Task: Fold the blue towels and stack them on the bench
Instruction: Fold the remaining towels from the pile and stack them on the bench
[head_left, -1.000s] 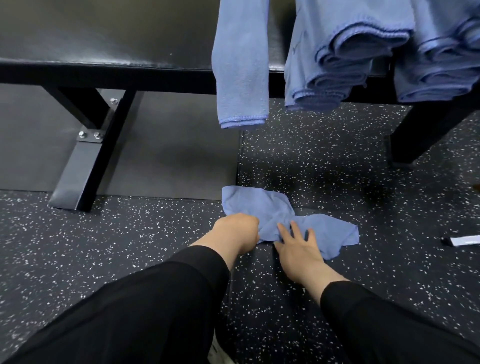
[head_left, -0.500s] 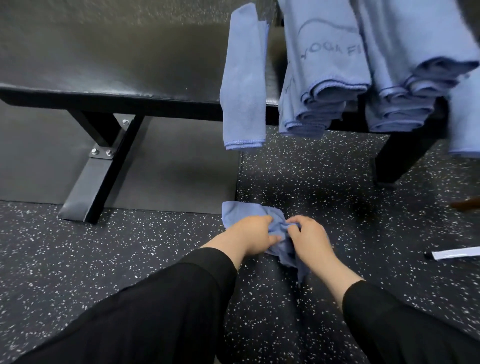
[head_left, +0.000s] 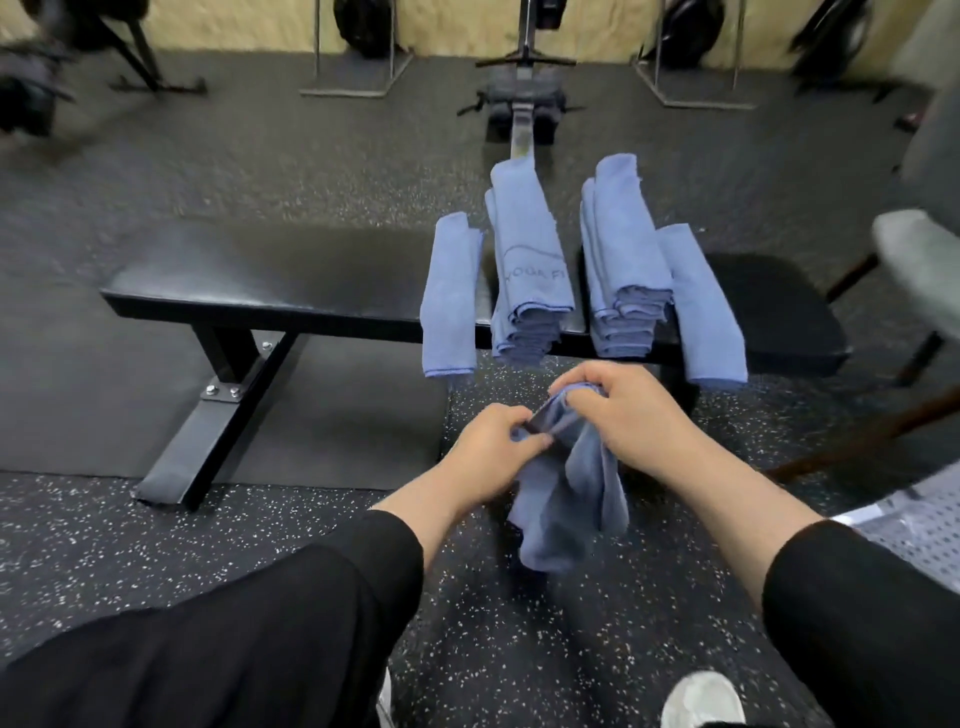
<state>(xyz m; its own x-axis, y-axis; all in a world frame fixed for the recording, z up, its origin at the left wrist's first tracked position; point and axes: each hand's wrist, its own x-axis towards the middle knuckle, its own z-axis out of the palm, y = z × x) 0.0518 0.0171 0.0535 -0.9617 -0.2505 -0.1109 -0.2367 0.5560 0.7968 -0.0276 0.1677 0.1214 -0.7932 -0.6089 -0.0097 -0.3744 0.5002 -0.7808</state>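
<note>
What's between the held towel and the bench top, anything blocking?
Nothing visible. Both hands, left and right, grip the crumpled towel just in front of the bench. Folded towels fill its middle and right; the left part is bare.

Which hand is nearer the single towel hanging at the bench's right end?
Right. The right hand is just below-left of that towel; the left hand is farther left and lower. Both grip the unfolded towel.
</note>
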